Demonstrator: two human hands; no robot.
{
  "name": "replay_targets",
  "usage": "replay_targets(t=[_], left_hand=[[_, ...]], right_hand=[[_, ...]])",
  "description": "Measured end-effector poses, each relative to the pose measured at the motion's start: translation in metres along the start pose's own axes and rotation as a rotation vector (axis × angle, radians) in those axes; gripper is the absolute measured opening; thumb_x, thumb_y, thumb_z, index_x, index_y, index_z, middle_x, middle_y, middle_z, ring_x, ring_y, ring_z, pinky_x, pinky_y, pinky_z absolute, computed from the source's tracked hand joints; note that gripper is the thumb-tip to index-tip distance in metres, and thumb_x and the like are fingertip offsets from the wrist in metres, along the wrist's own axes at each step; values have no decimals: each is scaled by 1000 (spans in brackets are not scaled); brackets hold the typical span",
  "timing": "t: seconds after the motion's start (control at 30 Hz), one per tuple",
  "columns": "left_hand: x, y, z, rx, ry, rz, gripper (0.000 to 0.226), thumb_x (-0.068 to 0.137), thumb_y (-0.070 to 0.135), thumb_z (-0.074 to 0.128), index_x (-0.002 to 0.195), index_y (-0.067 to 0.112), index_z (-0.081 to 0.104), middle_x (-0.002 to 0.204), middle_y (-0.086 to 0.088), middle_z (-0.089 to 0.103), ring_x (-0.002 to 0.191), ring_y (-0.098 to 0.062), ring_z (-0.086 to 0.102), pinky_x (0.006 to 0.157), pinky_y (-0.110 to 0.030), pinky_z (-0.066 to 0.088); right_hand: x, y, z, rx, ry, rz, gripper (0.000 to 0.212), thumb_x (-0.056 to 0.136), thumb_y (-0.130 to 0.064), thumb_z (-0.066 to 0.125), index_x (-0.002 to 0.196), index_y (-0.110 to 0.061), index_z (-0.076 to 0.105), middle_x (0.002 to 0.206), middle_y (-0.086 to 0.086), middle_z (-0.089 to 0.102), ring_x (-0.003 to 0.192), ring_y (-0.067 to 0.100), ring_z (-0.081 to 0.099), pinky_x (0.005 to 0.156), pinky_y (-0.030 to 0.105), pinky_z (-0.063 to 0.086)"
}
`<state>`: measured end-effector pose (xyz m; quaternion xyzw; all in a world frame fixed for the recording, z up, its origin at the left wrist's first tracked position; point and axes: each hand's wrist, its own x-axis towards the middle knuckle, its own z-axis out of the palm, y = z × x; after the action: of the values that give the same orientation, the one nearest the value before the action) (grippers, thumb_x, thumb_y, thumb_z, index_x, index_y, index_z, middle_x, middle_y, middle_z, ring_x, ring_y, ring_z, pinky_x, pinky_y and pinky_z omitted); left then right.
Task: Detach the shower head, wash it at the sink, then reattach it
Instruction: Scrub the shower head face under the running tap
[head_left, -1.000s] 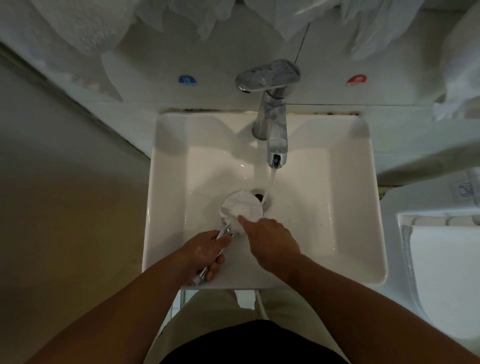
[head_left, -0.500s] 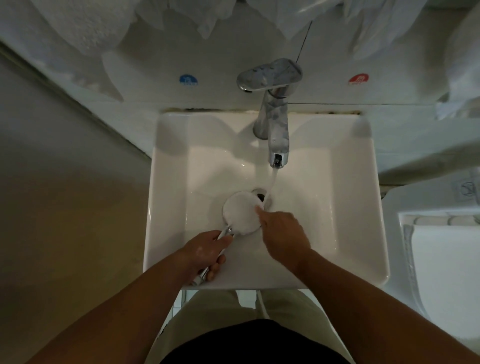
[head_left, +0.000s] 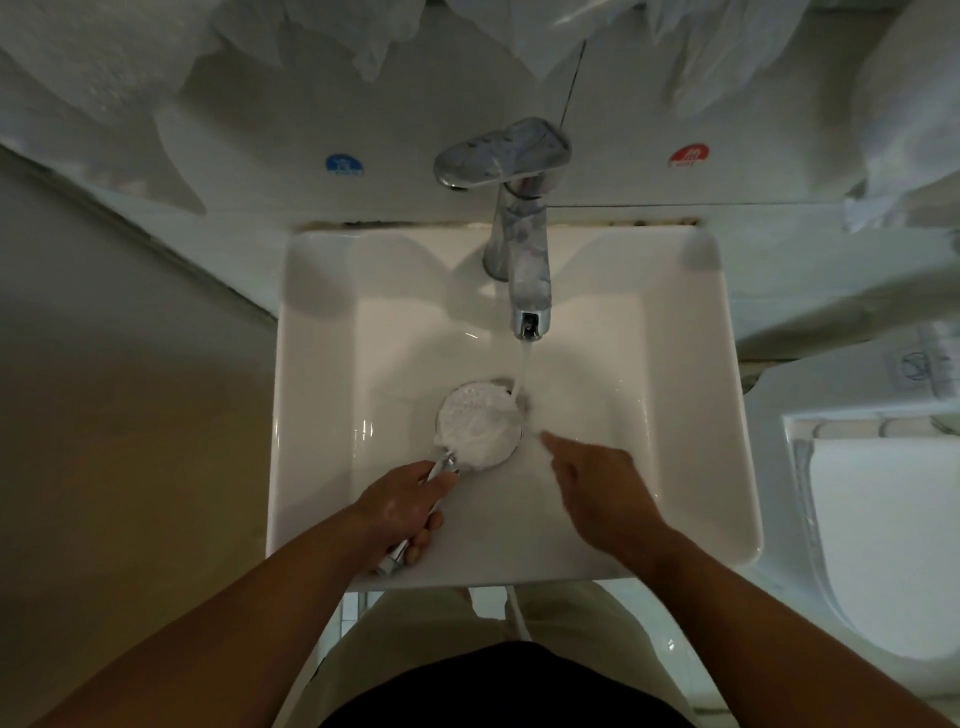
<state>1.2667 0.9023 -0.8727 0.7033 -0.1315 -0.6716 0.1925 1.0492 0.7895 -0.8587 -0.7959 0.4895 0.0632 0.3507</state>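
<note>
1. Shower head is sitting low in the white sink, its round, foam-covered face turning upward and its chrome handle running back toward the near rim.
2. Water is falling from the chrome faucet and landing at the far right edge of the head, which is hiding most of the drain.
3. Further out, a blue sticker and a red sticker are flanking the faucet on the wall, white cloth and plastic are hanging above, and a toilet is standing just right of the sink.
4. The left hand is gripping the handle, its fingers curling round it just behind the head.
5. The right hand is holding nothing, its fingers reaching loosely toward the head's right rim. The blurred forefinger is ending just beside that rim, and contact cannot be told.
6. Both bare forearms are reaching in over the near rim from below, the left angling up and right, the right angling up and left.
</note>
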Motion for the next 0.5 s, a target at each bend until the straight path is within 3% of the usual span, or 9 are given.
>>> replay_targets(t=[0.1,0.2,0.33,0.5], left_hand=[[9,5,9,-10,3,19,30,103,44,50,109,16,60,66,-8,53,39,-15,43,39,-25,40],[18,15,18,27,21,38,33,103,46,48,105,15,59,65,-9,55,41,-17,46,40,-24,39],[23,22,23,51,59,24,32,103,46,44,97,16,55,62,-10,56,42,-20,48,41,-24,39],[22,20,20,60,4,-6,33,105,36,41,114,6,51,71,-13,58,43,-22,49,43,-26,39]], right_hand=[[1,15,-12,94,79,40,44,104,-14,45,147,-20,50,118,11,73,70,-3,57,79,18,48],[-4,14,-6,95,-19,-65,46,106,-17,40,151,-24,43,130,8,68,102,12,66,94,21,46],[6,21,-6,44,-21,-39,48,106,-21,41,153,-30,37,119,5,68,91,15,62,84,33,53],[19,22,-7,-60,-21,-32,44,109,-27,35,152,-37,39,95,-1,58,81,15,57,75,34,51]])
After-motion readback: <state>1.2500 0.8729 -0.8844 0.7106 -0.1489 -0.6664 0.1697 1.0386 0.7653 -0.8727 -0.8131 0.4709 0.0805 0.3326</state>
